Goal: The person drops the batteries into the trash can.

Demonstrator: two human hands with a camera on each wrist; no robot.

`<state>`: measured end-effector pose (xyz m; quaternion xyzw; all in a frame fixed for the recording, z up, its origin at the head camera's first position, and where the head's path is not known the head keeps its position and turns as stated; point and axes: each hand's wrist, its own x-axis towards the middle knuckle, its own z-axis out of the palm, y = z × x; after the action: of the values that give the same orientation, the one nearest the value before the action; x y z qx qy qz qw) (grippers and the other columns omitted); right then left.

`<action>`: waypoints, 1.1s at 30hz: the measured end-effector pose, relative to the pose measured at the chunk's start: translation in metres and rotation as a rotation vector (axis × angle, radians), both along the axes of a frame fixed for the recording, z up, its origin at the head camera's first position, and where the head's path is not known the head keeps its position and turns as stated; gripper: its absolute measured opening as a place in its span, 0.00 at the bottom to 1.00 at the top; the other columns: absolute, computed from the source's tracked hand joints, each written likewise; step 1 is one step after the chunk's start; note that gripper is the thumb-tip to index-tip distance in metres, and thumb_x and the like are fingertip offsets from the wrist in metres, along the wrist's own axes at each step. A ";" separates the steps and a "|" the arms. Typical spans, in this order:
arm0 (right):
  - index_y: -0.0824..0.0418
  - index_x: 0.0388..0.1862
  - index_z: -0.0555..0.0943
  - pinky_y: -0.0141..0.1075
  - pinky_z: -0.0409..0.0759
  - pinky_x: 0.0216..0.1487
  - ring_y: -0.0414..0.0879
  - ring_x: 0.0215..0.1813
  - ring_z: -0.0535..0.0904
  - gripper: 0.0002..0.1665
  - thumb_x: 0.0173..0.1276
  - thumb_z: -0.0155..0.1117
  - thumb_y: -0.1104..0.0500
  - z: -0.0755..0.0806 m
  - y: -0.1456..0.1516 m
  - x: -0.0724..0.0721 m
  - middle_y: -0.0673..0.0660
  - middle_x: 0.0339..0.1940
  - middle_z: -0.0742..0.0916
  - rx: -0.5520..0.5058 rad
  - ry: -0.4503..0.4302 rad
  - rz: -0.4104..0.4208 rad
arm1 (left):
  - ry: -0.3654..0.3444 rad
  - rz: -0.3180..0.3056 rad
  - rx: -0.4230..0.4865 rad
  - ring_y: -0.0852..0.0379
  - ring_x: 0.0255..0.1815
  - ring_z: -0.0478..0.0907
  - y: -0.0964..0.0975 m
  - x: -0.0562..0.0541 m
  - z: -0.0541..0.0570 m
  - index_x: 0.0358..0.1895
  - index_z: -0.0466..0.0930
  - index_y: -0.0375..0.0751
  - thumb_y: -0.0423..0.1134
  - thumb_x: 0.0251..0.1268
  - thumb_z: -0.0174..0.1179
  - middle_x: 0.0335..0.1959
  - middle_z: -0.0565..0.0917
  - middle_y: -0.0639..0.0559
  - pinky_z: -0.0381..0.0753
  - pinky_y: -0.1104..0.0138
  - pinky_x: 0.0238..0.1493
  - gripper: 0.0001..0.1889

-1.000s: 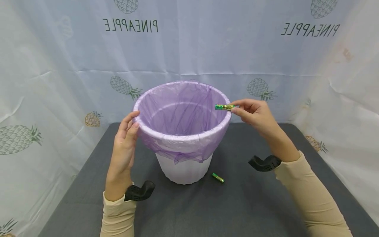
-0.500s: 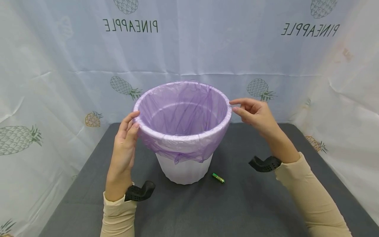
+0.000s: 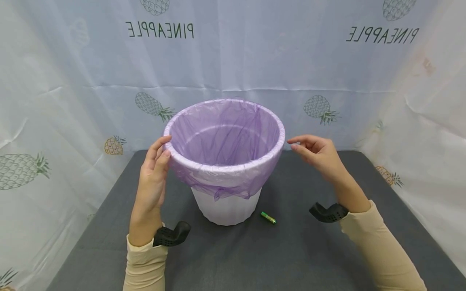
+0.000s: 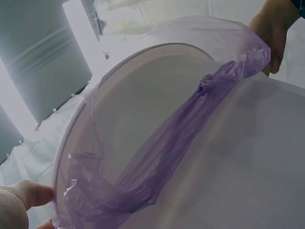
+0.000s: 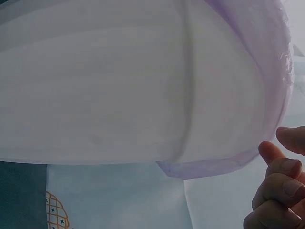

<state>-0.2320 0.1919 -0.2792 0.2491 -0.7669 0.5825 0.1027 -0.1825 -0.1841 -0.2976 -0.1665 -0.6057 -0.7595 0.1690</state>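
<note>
A white trash can [image 3: 225, 208] stands on the dark table, lined with a thin purple bag [image 3: 218, 145] that folds down over its rim. My left hand [image 3: 151, 182] holds the can's left rim between thumb and fingers; in the left wrist view the thumb [image 4: 35, 193] presses against the rim edge. Just right of the rim hovers my right hand [image 3: 322, 157], fingers loosely bent, nothing held. The right wrist view has its fingers [image 5: 279, 191] beside the bag's edge. A small green and gold cylinder, like a battery [image 3: 268, 218], lies right of the can's base.
The dark table [image 3: 233, 262] extends around the can on both sides and in front. A pale curtain [image 3: 233, 48] with printed pineapples hangs behind and along the sides. Each wrist carries a black camera mount [image 3: 329, 213].
The right hand let a green and gold cylinder drop into the lined can, then moved slightly down and right, away from the rim. My left hand stays on the rim.
</note>
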 end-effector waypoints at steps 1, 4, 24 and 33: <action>0.52 0.41 0.85 0.36 0.59 0.21 0.42 0.18 0.58 0.12 0.68 0.59 0.67 -0.003 0.001 0.000 0.43 0.14 0.69 0.011 -0.009 -0.003 | 0.001 0.000 0.001 0.63 0.63 0.66 0.000 0.000 0.000 0.62 0.69 0.51 0.35 0.74 0.43 0.74 0.56 0.41 0.64 0.76 0.63 0.17; 0.48 0.40 0.85 0.36 0.59 0.20 0.42 0.18 0.57 0.13 0.69 0.59 0.65 -0.010 0.002 0.001 0.43 0.12 0.67 0.049 -0.033 -0.019 | 0.000 0.001 -0.001 0.63 0.64 0.66 0.000 0.000 0.000 0.62 0.69 0.51 0.35 0.74 0.43 0.75 0.56 0.40 0.64 0.76 0.63 0.17; 0.39 0.38 0.83 0.35 0.62 0.21 0.40 0.18 0.59 0.18 0.68 0.60 0.66 -0.060 0.005 0.003 0.42 0.14 0.67 0.103 -0.080 0.016 | 0.011 -0.001 -0.002 0.64 0.62 0.66 0.000 -0.002 -0.002 0.61 0.70 0.53 0.35 0.74 0.43 0.73 0.58 0.42 0.64 0.75 0.62 0.17; 0.45 0.39 0.83 0.34 0.65 0.22 0.35 0.20 0.62 0.12 0.68 0.60 0.64 -0.086 0.004 0.003 0.39 0.16 0.71 0.151 -0.124 0.029 | 0.018 -0.014 0.006 0.64 0.65 0.64 0.000 -0.001 -0.001 0.62 0.69 0.51 0.35 0.75 0.43 0.74 0.56 0.41 0.63 0.76 0.64 0.17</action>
<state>-0.2287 0.1954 -0.3648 0.2305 -0.8099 0.5387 0.0273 -0.1833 -0.1839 -0.2987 -0.1771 -0.6009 -0.7608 0.1695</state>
